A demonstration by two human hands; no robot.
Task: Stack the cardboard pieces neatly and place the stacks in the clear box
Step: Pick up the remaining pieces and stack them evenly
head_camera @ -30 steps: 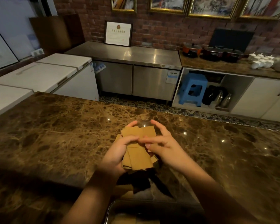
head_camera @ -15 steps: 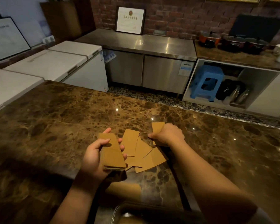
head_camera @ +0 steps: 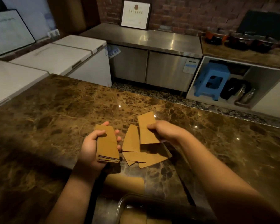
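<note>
The left hand (head_camera: 91, 147) is gripping a small cardboard stack (head_camera: 107, 143) while the right hand (head_camera: 162, 130) is pinching one single piece (head_camera: 147, 130) above loose pieces (head_camera: 144, 156) lying on the counter (head_camera: 55, 113).

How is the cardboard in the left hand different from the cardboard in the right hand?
The left hand holds a squared-up stack of cardboard, several layers showing at its near edge; the right hand holds what looks like a single cardboard piece. The stack is cradled in the palm, while the single piece is pinched at its right edge, lifted above the loose pieces on the counter. Both are brown, rectangular and similar in outline.
</note>
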